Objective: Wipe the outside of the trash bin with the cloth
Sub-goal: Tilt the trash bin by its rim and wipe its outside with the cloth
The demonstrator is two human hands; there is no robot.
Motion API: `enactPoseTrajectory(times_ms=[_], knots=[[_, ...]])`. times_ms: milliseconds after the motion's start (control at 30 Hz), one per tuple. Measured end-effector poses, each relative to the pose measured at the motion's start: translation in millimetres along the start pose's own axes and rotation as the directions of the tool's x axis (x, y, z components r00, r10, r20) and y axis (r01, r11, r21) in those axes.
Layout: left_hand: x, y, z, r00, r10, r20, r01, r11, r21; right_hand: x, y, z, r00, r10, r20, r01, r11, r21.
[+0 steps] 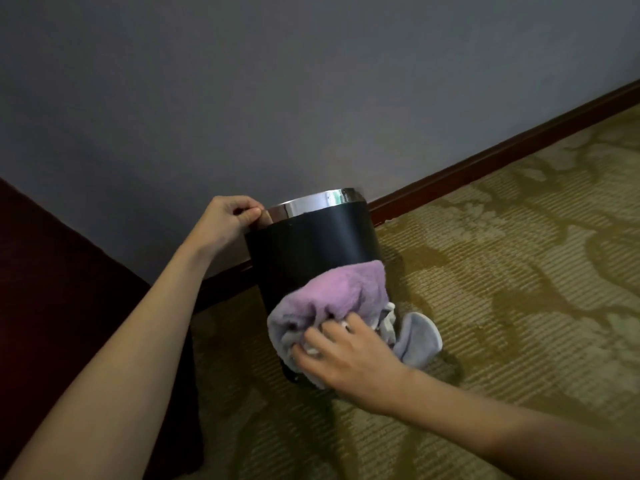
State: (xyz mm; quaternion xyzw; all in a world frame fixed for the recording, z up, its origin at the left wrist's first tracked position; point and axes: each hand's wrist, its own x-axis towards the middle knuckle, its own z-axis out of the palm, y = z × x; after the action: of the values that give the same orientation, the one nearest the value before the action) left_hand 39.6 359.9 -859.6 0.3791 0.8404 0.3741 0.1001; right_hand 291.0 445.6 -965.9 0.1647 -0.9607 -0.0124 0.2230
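A black round trash bin (311, 247) with a shiny metal rim stands on the carpet close to the wall. My left hand (230, 218) grips the rim at its left side, fingers curled over the edge. A bunched purple and grey cloth (339, 296) lies pressed against the lower front of the bin. My right hand (349, 358) grips the cloth from below, fingers dug into its folds, and covers the bin's base.
A grey wall (311, 98) with a dark wooden skirting board (485, 161) runs behind the bin. Patterned olive carpet (519, 271) spreads to the right and front. A dark reddish piece of furniture (52, 289) stands at the left, near my left arm.
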Motion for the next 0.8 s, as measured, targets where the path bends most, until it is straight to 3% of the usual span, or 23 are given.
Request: enactPoseTrajectory(times_ms=[133,267,333,433,500,600,733,800], knots=[[7,9,2,0.999,-0.004,0.036,0.001,0.998,0.07,-3,14,-3,1.0,0.023,0.011,-0.023,1.0,0.017],[11,17,4,0.998,-0.025,0.063,0.02,0.996,0.083,-3,58,-21,0.963,0.267,-0.029,-0.263,0.961,0.087],[13,22,7,0.998,-0.056,0.039,0.051,0.992,0.111,-3,80,-27,0.909,0.418,0.009,-0.416,0.902,0.116],[16,27,12,0.995,-0.095,0.013,0.093,0.986,0.14,0,106,-32,0.754,0.655,0.056,-0.655,0.743,0.136],[17,28,12,0.993,-0.115,0.026,0.11,0.982,0.152,1,112,-33,0.691,0.721,0.059,-0.72,0.678,0.148],[21,25,9,0.993,-0.11,0.053,0.098,0.976,0.196,2,96,-31,0.782,0.621,0.04,-0.621,0.774,0.127],[28,19,7,0.991,-0.115,0.067,0.098,0.971,0.217,-2,52,-27,0.941,0.339,0.0,-0.338,0.939,0.069],[31,22,8,0.99,-0.113,0.081,0.093,0.973,0.211,-6,38,-23,0.972,0.23,0.047,-0.23,0.973,0.0]])
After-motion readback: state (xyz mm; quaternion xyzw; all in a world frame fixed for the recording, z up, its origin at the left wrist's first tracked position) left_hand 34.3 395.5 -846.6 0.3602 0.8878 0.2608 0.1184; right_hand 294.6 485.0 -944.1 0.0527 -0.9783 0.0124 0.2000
